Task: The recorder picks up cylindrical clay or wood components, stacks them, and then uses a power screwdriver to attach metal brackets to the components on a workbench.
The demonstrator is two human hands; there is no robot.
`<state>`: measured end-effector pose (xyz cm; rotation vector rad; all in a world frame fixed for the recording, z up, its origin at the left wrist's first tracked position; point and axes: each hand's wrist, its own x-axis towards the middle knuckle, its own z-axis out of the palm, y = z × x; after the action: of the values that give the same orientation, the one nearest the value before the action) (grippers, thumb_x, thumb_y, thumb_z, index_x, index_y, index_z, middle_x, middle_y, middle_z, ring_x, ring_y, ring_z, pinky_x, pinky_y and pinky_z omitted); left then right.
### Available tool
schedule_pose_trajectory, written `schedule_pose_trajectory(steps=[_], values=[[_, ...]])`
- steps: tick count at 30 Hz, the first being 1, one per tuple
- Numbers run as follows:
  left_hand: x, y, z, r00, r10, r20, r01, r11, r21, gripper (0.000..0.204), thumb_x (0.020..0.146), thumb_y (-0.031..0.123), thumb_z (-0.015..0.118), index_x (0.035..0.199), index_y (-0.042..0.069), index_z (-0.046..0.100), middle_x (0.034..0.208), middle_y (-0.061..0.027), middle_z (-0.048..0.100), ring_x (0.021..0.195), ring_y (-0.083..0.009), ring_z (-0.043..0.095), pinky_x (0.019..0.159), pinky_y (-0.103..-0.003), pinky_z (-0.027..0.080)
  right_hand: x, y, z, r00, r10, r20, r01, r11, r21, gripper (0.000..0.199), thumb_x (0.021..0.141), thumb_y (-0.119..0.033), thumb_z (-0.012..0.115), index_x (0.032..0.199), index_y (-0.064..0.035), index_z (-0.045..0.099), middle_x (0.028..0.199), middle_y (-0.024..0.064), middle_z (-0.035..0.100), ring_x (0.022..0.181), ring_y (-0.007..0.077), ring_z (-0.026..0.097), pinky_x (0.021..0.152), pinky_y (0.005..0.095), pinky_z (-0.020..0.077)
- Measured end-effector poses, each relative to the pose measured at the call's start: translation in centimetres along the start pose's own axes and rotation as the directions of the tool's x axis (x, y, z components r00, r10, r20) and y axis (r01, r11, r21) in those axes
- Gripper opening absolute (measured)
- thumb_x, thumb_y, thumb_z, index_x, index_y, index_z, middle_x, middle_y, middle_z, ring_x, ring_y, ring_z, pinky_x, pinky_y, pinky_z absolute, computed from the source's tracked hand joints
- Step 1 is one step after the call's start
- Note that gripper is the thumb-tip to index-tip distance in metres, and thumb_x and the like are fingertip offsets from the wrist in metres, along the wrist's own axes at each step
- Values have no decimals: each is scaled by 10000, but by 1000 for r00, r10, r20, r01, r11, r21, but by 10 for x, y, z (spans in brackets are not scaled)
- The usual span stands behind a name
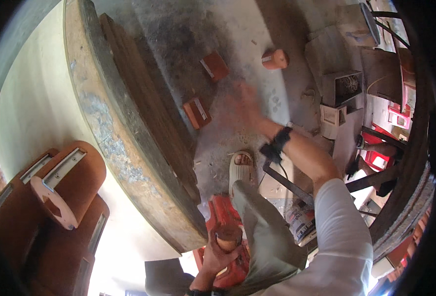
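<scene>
My left hand point(217, 255) is closed round a short brown piece with a rounded tan end point(228, 241), low over a red plastic stool point(221, 209). My right hand point(242, 101), with a black band on the wrist, reaches out over the floor and is smeared by motion, so its fingers do not show clearly. Nearest to it are two reddish-brown blocks with pale metal strips, one block point(193, 117) to its left and another block point(218, 67) beyond. Farther off to the right lies a rounded brown block point(278, 59) with a similar strip.
On the pale tabletop point(35, 103) at left, several brown rounded blocks point(77, 172) with metal strips are stacked. My sandalled foot point(241, 167) rests below. A printed tin point(300, 222), an open box point(343, 89) and a dark metal frame point(375, 180) stand at right.
</scene>
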<state>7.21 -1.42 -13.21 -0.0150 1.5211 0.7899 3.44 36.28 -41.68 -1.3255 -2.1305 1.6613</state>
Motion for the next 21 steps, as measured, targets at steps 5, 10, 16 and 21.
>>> schedule_pose_trajectory(steps=[5, 10, 16, 21], values=[[-52, -56, -13, 960, -265, -94, 255, 961, -105, 987, 672, 293, 917, 1427, -4, 355, 1294, -155, 613, 1220, -259, 602, 1035, -407, 485, 71, -57, 49, 875, -482, -40, 304, 613, -729, 787, 858, -369, 761, 1441, 25, 407, 1391, 267, 538, 1271, 429, 544, 1077, 500, 438], [-64, -99, -12, 975, -181, -126, 171, 981, -86, 897, 718, 331, 890, 1372, -15, 383, 1284, -196, 610, 1174, -299, 631, 998, -409, 507, 141, -3, 19, 962, -165, 219, 254, 839, -481, 876, 751, -422, 836, 1412, 16, 463, 1339, 245, 596, 1270, 407, 563, 1063, 448, 464], [-81, -116, -10, 972, -95, -216, 81, 994, -70, 917, 746, 358, 884, 1401, 14, 343, 1293, -207, 618, 1178, -323, 645, 1005, -414, 508, 89, -77, 54, 971, 162, 177, -78, 910, -407, 855, 700, -374, 873, 1332, 75, 512, 1259, 248, 632, 1170, 330, 634, 997, 391, 506], [-78, -98, -9, 974, -51, -222, 87, 985, 152, 1068, 736, 440, 876, 1513, 47, 259, 1351, -253, 570, 1247, -377, 604, 1033, -438, 490, -6, -211, 27, 987, -11, 160, -34, 959, 280, 790, 793, -324, 844, 1389, 37, 471, 1281, 142, 622, 1161, 228, 620, 1000, 363, 493]])
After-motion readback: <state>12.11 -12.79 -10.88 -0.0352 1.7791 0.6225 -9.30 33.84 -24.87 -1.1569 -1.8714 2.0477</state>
